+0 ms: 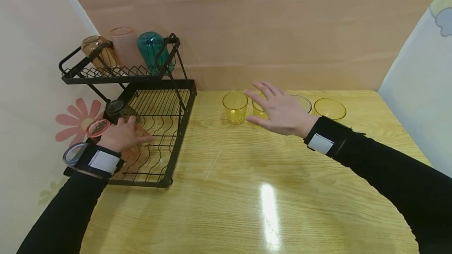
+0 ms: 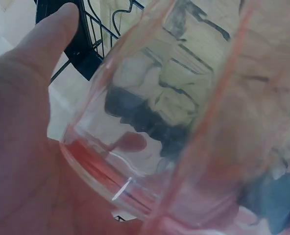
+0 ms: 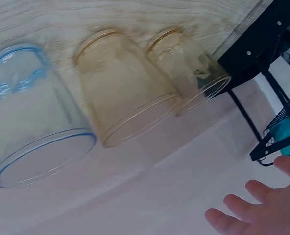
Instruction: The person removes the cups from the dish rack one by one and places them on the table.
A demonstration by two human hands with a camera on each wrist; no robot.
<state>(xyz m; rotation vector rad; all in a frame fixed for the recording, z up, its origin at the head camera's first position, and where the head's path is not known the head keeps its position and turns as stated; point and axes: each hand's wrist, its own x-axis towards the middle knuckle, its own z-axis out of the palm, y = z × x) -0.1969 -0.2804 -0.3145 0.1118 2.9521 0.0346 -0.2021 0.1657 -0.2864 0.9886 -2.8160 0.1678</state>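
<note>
My left hand [image 1: 120, 134] is over the lower tier of a black two-tier dish rack [image 1: 181, 128], with fingers spread and thumb held out to the side. Close before its palm in the left wrist view lies a pink-tinted glass [image 2: 135, 112], its thick reddish end toward the hand; the thumb stands apart from it. My right hand [image 1: 282, 115], fingers extended and holding nothing, hovers beside a row of upright glasses. A yellow glass [image 1: 234, 107] stands left of its fingertips, and another yellow glass [image 1: 259, 107] is partly hidden behind them.
Further right stand a blue-tinted glass [image 3: 35, 117] and one more yellow glass [image 1: 330, 109]. A dark grey glass [image 1: 121, 109] and a blue-edged glass [image 1: 75, 154] lie along the rack's left side. An amber glass [image 1: 100, 54], a pink glass [image 1: 125, 48] and a teal glass [image 1: 152, 50] occupy the upper tier.
</note>
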